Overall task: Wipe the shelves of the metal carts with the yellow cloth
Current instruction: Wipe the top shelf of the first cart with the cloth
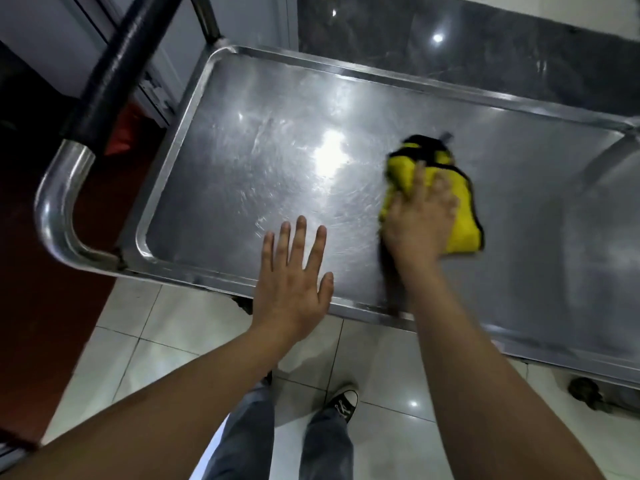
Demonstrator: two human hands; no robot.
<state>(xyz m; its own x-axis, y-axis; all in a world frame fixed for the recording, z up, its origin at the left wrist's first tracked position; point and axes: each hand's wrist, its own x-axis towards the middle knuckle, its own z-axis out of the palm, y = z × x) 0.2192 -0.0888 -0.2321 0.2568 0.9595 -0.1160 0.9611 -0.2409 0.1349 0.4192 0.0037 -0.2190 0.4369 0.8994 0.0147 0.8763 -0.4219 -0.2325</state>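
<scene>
Yellow cloth [460, 216] under right grip [420, 220]

Both bare forearms reach forward from the bottom of the view. The left hand [292, 275] is spread flat, palm down, its four fingers straight and slightly fanned, the thumb out to the right; the heel of the hand lies over the near rim of the shelf [194, 271] and the fingers over its surface. The right hand [420, 216] lies palm down on the yellow cloth [460, 216], fingers extended forward and pressing it; this hand is blurred, so its fingertips are hard to make out. The right wrist is roughly straight.
</scene>
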